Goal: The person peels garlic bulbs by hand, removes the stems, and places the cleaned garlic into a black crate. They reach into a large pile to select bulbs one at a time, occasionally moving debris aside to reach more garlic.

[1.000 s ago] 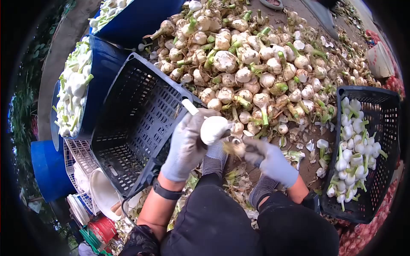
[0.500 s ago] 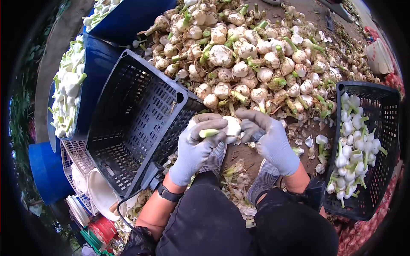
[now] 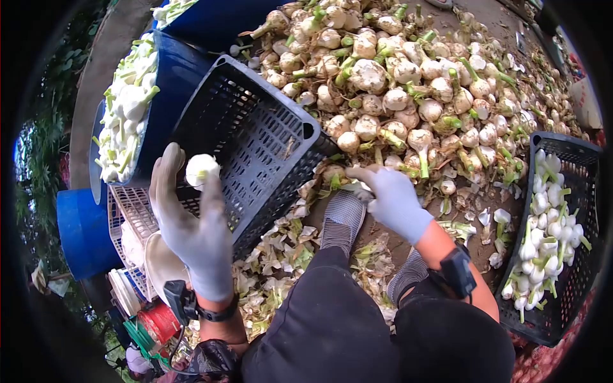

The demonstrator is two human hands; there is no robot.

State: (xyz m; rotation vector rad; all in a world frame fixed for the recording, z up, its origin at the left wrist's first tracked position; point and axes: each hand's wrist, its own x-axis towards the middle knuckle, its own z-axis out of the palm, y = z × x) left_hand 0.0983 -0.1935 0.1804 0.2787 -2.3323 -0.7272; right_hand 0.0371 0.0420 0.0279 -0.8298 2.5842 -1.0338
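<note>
My left hand point(image 3: 195, 223), in a grey-coated glove, is raised over the black crate point(image 3: 255, 140) with thumb and fingers spread. A peeled white garlic bulb point(image 3: 203, 171) is just beyond the fingertips, in front of the crate's opening, and does not look gripped. My right hand point(image 3: 397, 199), gloved the same way, is at the near edge of the heap of unpeeled garlic point(image 3: 396, 99). Its fingers are curled round something small and dark, mostly hidden. Close to its index fingertip lies a dirty bulb point(image 3: 333, 172).
Another black crate point(image 3: 531, 143) at right holds peeled garlic point(image 3: 543, 236). Blue tubs point(image 3: 175, 70) heaped with trimmed garlic stand at left, near a blue barrel point(image 3: 83, 233) and a white bucket point(image 3: 167, 262). Loose skins point(image 3: 278, 284) litter the ground round my shoes point(image 3: 345, 214).
My left hand has swung left from between my knees to the crate, opening from around the bulb. My right hand has parted from it and stayed near the heap. The view has shifted.
</note>
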